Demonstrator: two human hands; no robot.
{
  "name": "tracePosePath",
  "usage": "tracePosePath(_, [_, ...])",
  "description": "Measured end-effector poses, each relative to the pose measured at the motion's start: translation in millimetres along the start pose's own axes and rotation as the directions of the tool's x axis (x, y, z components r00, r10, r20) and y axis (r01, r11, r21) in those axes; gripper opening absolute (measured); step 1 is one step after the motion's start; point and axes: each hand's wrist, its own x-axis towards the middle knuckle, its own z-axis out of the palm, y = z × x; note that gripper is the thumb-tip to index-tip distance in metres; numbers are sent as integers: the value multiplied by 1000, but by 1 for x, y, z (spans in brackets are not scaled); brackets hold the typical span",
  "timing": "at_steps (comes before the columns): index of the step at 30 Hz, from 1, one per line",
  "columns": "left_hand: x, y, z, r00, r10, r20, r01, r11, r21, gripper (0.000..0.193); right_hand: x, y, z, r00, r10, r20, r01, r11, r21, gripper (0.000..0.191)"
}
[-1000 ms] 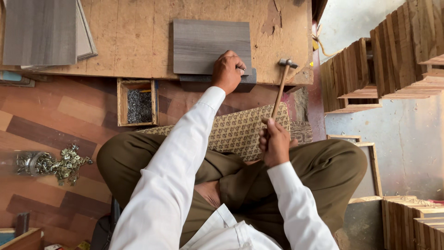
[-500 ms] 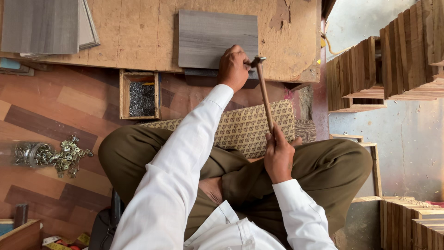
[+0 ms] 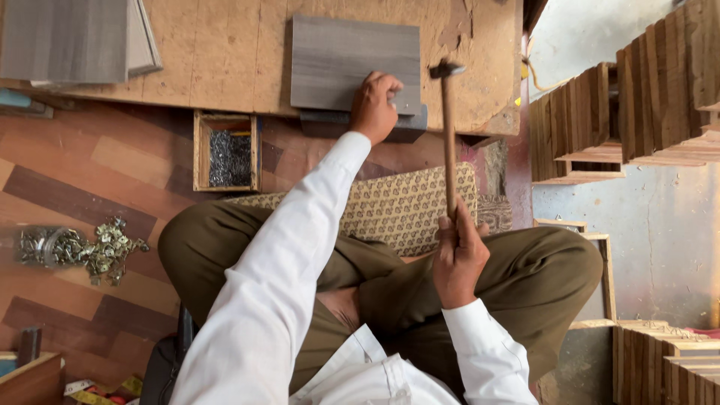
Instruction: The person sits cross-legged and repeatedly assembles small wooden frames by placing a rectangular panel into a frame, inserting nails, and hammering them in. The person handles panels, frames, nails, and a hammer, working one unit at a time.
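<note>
Here the person sits cross-legged on a patterned cushion (image 3: 405, 206) at the near edge of a low plywood desk (image 3: 225, 52). The left hand (image 3: 375, 105) reaches forward, its grip pinched shut at the near edge of a grey wood-grain panel (image 3: 349, 64) lying flat on the desk; fingertips press on the panel, and what they pinch is too small to tell. A darker grey piece (image 3: 409, 127) juts out from under the panel's near edge, just right of that hand. The right hand (image 3: 459, 259) has its grip wrapped fully around the lower end of a hammer (image 3: 448, 127), whose wooden handle stands upright in the view, the metal head raised above the desk, right of the left hand and apart from the panel. To the left, on the floor against the desk, a small open wooden box (image 3: 227, 154) holds dark nails. Farther left, metal fittings (image 3: 82, 247) lie in a loose heap on the floor. Stacks of wooden frames (image 3: 645, 97) stand at the right.
</note>
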Motion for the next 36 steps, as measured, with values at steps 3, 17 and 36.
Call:
tracePosePath(3, [1, -3, 3, 999, -43, -8, 43, 999, 3, 30, 0, 6, 5, 991, -133, -25, 132, 990, -54, 37])
tracePosePath(17, [-1, 1, 5, 1000, -4, -12, 6, 993, 121, 29, 1, 13, 11, 991, 103, 86, -95, 991, -100, 33])
tracePosePath(36, [-7, -1, -27, 988, 33, 152, -56, 987, 150, 27, 6, 36, 16, 987, 67, 149, -30, 970, -242, 33])
